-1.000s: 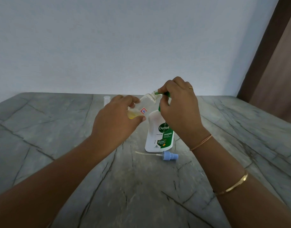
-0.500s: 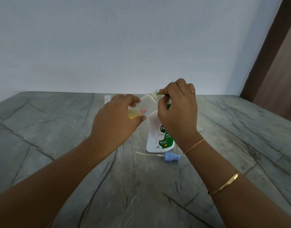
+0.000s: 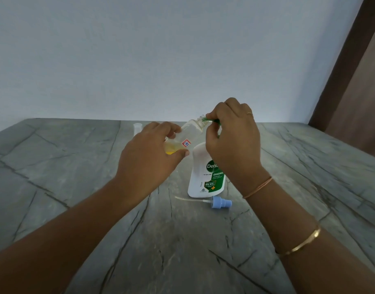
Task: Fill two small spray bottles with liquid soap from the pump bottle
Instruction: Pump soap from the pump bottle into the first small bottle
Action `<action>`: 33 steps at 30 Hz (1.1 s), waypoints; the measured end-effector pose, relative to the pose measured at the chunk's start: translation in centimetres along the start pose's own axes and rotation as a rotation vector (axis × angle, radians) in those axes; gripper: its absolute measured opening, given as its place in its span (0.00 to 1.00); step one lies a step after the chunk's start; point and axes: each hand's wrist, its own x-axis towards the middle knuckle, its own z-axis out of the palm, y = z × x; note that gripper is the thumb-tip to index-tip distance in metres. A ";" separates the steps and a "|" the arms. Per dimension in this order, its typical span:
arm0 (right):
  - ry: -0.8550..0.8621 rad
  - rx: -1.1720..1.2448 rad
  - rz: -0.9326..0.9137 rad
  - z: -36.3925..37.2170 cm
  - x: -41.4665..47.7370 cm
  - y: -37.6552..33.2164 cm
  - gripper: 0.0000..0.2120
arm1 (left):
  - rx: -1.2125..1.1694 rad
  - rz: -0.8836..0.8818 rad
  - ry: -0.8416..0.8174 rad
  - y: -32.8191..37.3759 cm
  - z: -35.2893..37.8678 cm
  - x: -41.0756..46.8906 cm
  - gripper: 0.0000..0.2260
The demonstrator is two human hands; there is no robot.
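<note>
Blue spray head [image 3: 221, 203] lies on stone table [image 3: 76, 166], just before pump bottle [image 3: 203, 181].

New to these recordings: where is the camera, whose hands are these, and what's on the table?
No machine here: a person works bare-handed, and the single picture comes from a camera worn on the head, looking forward and down. The left hand holds a small clear plastic spray bottle, tilted, with yellow liquid at its bottom. The right hand grips the green pump nozzle of a white plastic soap bottle standing on the grey veined stone table, nozzle at the small bottle's open neck. Nearer lies a blue spray cap with its thin tube.
</note>
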 end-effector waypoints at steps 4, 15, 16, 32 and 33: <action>0.071 -0.011 -0.029 0.9 -0.6 -0.3 0.08 | 0.001 -0.004 0.001 -0.3 -0.1 -0.1 0.20; -0.135 0.027 -0.036 -1.2 1.2 0.5 0.05 | 0.013 -0.003 0.011 -0.2 0.0 -0.2 0.20; -0.117 0.021 -0.040 -1.1 1.0 0.5 0.05 | 0.013 -0.002 0.011 -0.2 0.0 -0.2 0.20; -0.124 -0.028 -0.021 -1.1 0.7 0.1 0.05 | 0.038 0.007 0.016 -0.2 -0.3 -0.1 0.21; -0.179 -0.012 -0.019 -1.5 1.1 0.3 0.06 | 0.036 0.004 0.017 -0.2 -0.3 -0.1 0.21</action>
